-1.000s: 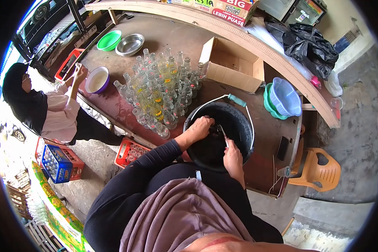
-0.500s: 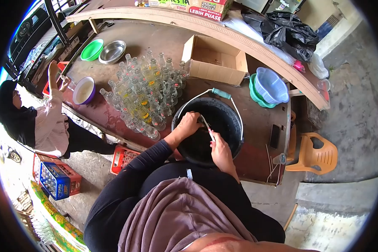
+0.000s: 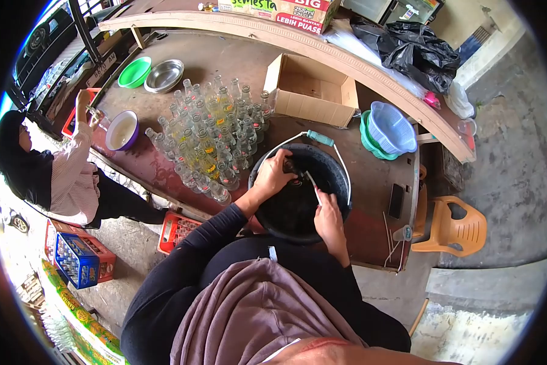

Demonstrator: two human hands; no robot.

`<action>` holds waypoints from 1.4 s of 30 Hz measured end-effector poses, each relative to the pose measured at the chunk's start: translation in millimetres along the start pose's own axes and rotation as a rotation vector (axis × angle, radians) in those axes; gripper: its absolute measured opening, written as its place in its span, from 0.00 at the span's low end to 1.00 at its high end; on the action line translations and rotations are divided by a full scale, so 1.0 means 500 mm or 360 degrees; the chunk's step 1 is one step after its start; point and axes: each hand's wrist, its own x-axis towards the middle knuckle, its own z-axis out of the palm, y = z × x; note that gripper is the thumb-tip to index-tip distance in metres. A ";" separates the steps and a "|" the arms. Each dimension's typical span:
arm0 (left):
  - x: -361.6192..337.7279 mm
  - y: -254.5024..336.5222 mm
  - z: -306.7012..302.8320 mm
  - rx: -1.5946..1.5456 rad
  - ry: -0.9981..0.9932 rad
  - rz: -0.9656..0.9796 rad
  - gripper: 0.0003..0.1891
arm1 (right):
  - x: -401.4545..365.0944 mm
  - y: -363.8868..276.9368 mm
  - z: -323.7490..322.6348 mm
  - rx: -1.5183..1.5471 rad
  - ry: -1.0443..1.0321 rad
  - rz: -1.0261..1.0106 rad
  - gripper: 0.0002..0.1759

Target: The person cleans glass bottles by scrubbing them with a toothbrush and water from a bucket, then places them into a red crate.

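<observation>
Fingers of the right hand [image 3: 329, 220] clasped a slim knife [image 3: 317, 191] at the black bucket [image 3: 335, 177].
Left hand [image 3: 273, 176] seemingly pinched a dark piece [image 3: 295, 175] nearby; a knife slip risked cutting it.

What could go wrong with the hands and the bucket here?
The tool in the right hand points toward the left hand, so a slip might hurt its fingers. The bucket stands close to the glass bottles; a bump could topple some.
</observation>
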 end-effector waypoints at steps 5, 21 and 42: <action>0.006 0.001 0.001 -0.0092 -0.0022 0.0045 0.21 | 0.020 -0.010 -0.051 0.0485 0.0333 -0.0089 0.15; -0.004 -0.023 0.030 0.0280 -0.0499 0.0891 0.20 | 0.028 -0.099 -0.238 -0.0132 0.0056 -0.0395 0.06; 0.005 -0.008 0.018 0.0496 -0.0574 0.0441 0.21 | 0.149 -0.027 -0.014 0.0932 0.0084 -0.0075 0.11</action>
